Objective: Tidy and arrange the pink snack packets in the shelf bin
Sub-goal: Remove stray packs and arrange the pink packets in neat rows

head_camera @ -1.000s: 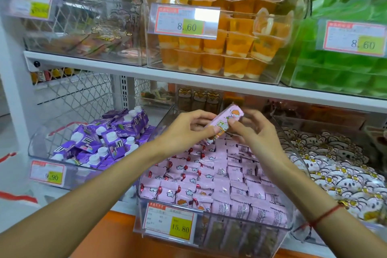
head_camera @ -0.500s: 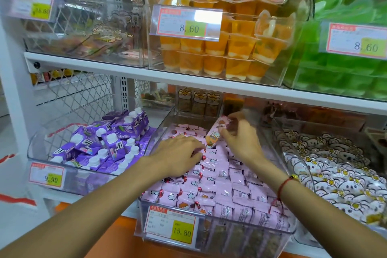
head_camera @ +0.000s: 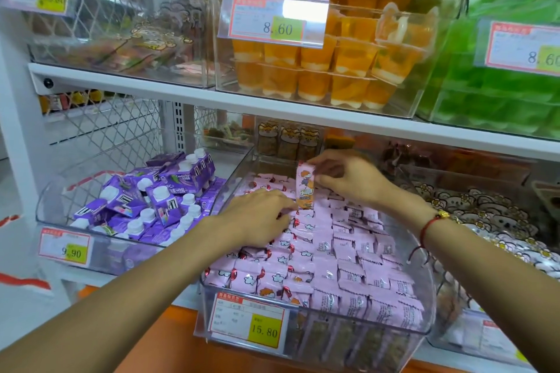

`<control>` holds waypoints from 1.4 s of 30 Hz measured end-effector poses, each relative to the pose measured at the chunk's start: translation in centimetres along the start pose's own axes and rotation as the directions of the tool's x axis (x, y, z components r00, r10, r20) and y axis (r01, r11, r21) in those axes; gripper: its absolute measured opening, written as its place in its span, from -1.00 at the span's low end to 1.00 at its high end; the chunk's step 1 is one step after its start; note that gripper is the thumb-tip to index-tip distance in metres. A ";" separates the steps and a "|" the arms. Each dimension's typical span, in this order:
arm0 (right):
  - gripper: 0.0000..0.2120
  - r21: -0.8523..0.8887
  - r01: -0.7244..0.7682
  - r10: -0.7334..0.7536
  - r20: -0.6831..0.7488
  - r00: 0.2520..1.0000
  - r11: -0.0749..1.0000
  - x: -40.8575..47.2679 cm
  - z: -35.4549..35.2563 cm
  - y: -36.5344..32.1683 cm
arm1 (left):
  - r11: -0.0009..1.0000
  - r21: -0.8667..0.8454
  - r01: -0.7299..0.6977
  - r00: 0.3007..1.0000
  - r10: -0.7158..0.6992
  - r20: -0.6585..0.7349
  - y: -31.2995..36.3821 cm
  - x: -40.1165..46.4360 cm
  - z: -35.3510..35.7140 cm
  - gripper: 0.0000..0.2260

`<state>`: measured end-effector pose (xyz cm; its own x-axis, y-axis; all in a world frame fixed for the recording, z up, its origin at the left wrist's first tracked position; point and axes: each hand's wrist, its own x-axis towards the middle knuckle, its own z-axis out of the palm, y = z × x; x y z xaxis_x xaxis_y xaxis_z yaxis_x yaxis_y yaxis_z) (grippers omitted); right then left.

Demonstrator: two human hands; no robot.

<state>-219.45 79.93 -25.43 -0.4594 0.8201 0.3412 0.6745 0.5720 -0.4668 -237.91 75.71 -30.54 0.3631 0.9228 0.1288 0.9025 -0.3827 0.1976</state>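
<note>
The right hand (head_camera: 348,177) is pinching the top edge of one pink snack packet (head_camera: 305,185), holding it upright over the back rows. The left hand (head_camera: 257,215) is resting on the packed pink packets (head_camera: 327,254), fingers bent loosely, holding nothing visible. Recommended: lower the packet into the gap beside the left fingertips, print facing forward, inside the clear shelf bin (head_camera: 424,306).

We see two bare forearms with no sleeves. On the right wrist, at four o'clock, sits a red string bracelet (head_camera: 428,226) with a small gold charm.
</note>
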 end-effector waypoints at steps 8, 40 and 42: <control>-0.76 -0.073 0.008 -0.018 -0.145 0.989 0.997 -0.2 2.2 -0.5 | 1.000 -0.015 0.004 1.000 -0.004 0.009 0.2 -0.3 -0.3 -0.70; -0.55 -0.324 -0.051 0.144 0.269 0.952 0.945 -4.8 4.4 1.1 | 0.996 0.050 0.077 0.996 -0.079 0.036 0.8 7.6 -1.2 -0.82; -0.55 -0.322 -0.057 0.149 0.268 0.952 0.945 -4.8 4.5 1.1 | 0.997 0.038 0.070 0.997 -0.070 0.020 0.7 7.7 -1.3 -0.86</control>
<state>-219.05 76.71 -31.25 -0.4917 0.8700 0.0360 0.8497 0.4885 -0.1984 -234.84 82.47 -28.15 0.3033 0.9482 0.0949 0.9338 -0.3155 0.1686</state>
